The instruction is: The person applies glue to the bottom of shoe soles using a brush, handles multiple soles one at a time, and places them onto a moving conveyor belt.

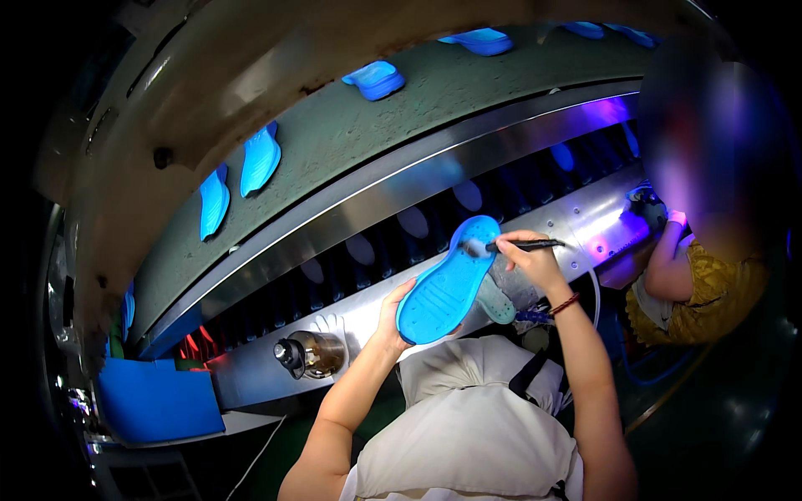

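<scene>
A bright blue shoe sole [444, 294] is tilted in front of me, its recessed face turned up. My left hand [394, 316] grips its lower left edge, with the thumb along the rim. In my right hand [530, 260] is a brush with a black handle [539, 244]. Its pale bristles touch the upper part of the sole, where a whitish patch shows. Below my right hand, a pale green sole [497, 301] lies on the metal ledge, partly hidden by the blue one.
Several blue soles [261, 159] lie on the green conveyor belt [334, 138] beyond the metal rail. A jar of amber liquid [322, 355] stands on the ledge [251, 371] at left, near a blue bin [159, 401]. At right sits another person in yellow [718, 292].
</scene>
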`<state>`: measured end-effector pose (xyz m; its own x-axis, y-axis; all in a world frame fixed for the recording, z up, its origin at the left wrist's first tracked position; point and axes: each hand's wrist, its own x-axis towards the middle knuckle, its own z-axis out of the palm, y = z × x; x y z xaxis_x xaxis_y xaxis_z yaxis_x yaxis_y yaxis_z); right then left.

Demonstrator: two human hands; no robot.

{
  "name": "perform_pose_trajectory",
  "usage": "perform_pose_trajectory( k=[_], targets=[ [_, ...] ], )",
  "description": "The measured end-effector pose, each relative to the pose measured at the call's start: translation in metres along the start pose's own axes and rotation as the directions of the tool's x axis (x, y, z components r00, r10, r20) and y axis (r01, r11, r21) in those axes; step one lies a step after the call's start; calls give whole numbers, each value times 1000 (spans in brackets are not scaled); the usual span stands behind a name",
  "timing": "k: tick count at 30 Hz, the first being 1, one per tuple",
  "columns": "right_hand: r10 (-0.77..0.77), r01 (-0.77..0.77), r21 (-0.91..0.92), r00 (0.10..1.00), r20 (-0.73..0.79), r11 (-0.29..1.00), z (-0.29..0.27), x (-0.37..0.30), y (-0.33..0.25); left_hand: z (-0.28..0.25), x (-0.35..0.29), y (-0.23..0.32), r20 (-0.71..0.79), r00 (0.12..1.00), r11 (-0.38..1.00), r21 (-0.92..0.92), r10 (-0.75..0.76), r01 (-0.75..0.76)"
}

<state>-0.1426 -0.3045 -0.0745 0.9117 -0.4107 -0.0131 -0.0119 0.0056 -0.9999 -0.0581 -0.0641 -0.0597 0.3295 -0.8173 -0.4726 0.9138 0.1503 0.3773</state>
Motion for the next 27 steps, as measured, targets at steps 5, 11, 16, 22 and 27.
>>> perform_pose_trajectory(
  k=[5, 11, 16, 22, 27],
  targets=[
    [-80, 83, -33, 993, 88, 996, 38, -21, 13, -27, 10, 26, -67, 992, 965, 247, 103, -83],
    [21, -57, 632, 998, 65, 773, -7, -44, 20, 31, -41, 102, 168, 864, 765, 407, 474, -499],
    [311, -157, 603, 937, -160, 782, 0, -52, 49, 107, -2, 163, 199, 754, 755, 88, 626, -650],
    [325, -233, 546, 943, -77, 805, 24, -69, 59, 97, 87, 295, -244, 656, 700, 233, 714, -675],
    [347, -255, 563, 936, -60, 786, 23, -76, 62, 126, 95, 273, -123, 778, 767, 317, 616, -557]
  ],
)
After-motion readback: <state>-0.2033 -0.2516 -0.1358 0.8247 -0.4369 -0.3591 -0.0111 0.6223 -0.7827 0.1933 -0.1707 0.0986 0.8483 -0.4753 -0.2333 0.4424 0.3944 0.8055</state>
